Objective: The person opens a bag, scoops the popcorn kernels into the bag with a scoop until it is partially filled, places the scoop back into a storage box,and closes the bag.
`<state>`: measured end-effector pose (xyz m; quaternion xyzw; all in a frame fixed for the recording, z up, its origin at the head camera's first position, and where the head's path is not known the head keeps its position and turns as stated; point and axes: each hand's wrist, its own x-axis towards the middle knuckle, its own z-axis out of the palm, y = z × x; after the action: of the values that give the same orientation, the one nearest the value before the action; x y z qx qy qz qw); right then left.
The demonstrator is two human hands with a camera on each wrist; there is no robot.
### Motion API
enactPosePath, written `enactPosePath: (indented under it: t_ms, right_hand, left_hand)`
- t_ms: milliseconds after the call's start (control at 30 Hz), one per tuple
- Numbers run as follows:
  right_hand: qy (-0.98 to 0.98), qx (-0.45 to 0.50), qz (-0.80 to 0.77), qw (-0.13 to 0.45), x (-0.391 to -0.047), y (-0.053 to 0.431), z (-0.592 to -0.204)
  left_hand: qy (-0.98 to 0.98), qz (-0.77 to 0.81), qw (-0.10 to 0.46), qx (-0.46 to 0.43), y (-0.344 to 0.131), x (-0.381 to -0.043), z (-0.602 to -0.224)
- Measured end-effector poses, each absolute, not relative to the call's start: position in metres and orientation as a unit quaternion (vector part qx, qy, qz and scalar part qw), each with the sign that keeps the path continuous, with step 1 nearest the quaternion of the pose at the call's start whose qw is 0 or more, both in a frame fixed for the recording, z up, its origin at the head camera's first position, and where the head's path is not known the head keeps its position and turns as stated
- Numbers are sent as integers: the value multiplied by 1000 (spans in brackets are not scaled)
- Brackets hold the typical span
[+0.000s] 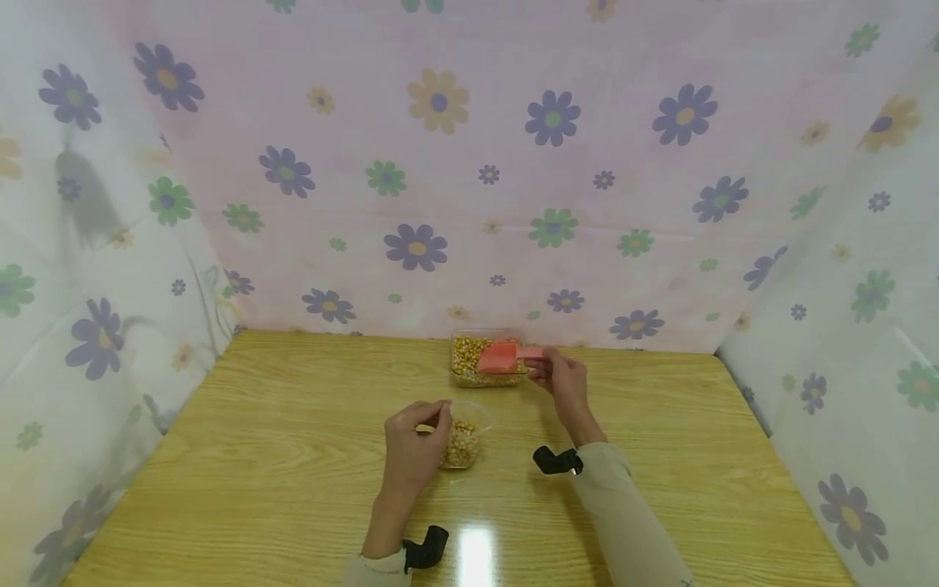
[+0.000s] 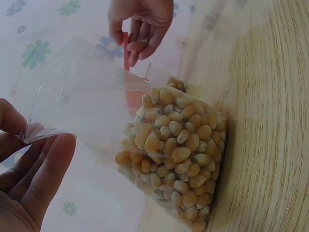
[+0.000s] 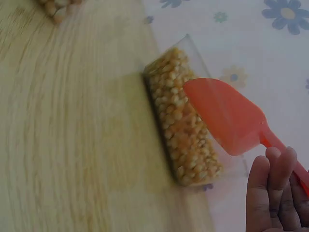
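Observation:
My left hand (image 1: 416, 444) pinches the top edge of a clear plastic bag (image 2: 72, 96). Corn kernels (image 2: 178, 150) fill the lower part of that bag, which stands on the table. At the back, my right hand (image 1: 563, 383) holds the handle of a red scoop (image 1: 499, 359). In the right wrist view the scoop (image 3: 227, 116) is over a clear rectangular container (image 3: 198, 53) with corn kernels (image 3: 176, 121) in it. Whether the scoop's bowl carries kernels, I cannot tell.
The wooden table (image 1: 293, 424) ends at a flowered cloth (image 1: 337, 204) just behind the container. Similar cloth hangs at the left and right sides. Black wrist mounts (image 1: 557, 461) sit on both forearms.

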<state>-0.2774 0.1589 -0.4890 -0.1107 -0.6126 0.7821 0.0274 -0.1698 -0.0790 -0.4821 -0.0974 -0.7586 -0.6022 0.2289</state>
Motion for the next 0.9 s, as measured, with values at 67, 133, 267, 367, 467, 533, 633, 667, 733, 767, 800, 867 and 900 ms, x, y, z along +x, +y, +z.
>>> enactPosePath:
  t_ms: [67,133,267,367,467,533,633,667,733,767,800,867,900]
  right_hand:
    - [-616,-121,778,28,-279,160,-494]
    - [-632,-124,764,35,-279,162,-497]
    - [-686,-129,714,54,-281,166,-502]
    - [-737,-142,659,49,-279,171,-503]
    - [-789,-152,595,23,-271,175,-503]
    - [-818,-144,557,3,-264,176,-501]
    - [-849,-116,516,-6,-251,177,-497]
    - [-854,-105,509,-8,-245,177,-494]
    - [-863,-76,499,-9,-234,175,-490]
    - [-867,-60,495,-6,-228,174,-489]
    - [-867,-43,496,-7,-221,172,-488]
    - [-863,0,505,-9,-209,167,-486]
    - [-858,22,513,-10,-203,165,-487]
  left_hand:
    - [-758,-603,229,-97,-78,-169,-482]
    - [-760,-602,227,-95,-77,-168,-482]
    - [-763,-600,223,-91,-77,-167,-482]
    - [-765,-602,215,-86,-78,-167,-482]
    - [-764,-607,205,-78,-80,-166,-482]
    - [-764,-609,199,-76,-82,-165,-480]
    - [-767,-608,191,-76,-84,-164,-477]
    - [-769,-606,187,-77,-85,-163,-477]
    - [-775,-602,176,-80,-87,-163,-476]
    - [-778,-600,170,-82,-89,-163,-475]
    - [-779,-599,164,-86,-91,-164,-475]
    - [-785,-594,152,-94,-96,-165,-473]
    - [-787,-591,149,-100,-99,-165,-472]
